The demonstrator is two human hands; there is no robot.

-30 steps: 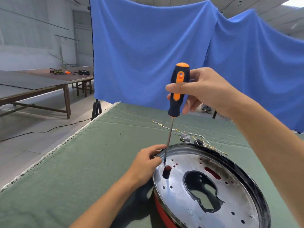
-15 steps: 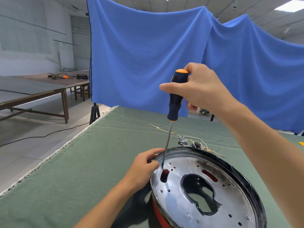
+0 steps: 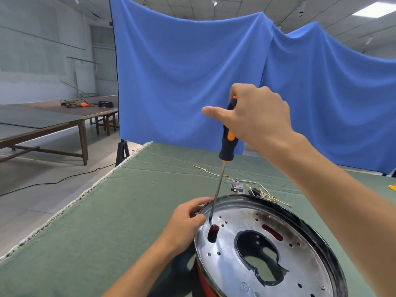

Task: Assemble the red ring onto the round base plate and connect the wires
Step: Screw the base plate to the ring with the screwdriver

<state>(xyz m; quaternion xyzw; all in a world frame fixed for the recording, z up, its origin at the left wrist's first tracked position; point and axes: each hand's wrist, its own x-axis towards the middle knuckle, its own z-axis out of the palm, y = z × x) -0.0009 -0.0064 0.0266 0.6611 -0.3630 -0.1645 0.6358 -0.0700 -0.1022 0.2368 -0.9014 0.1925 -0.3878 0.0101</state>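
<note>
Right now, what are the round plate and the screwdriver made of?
The round base plate looks like shiny metal: it is silvery, mirrors light and has punched holes. The screwdriver seems to have a thin bright steel shaft and a matte dark-blue and orange handle, probably plastic or rubber; the look cannot settle which. The right hand grips the handle.

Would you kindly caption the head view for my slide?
Right hand drives a screwdriver into the round base plate while the left hand steadies its rim.
</note>
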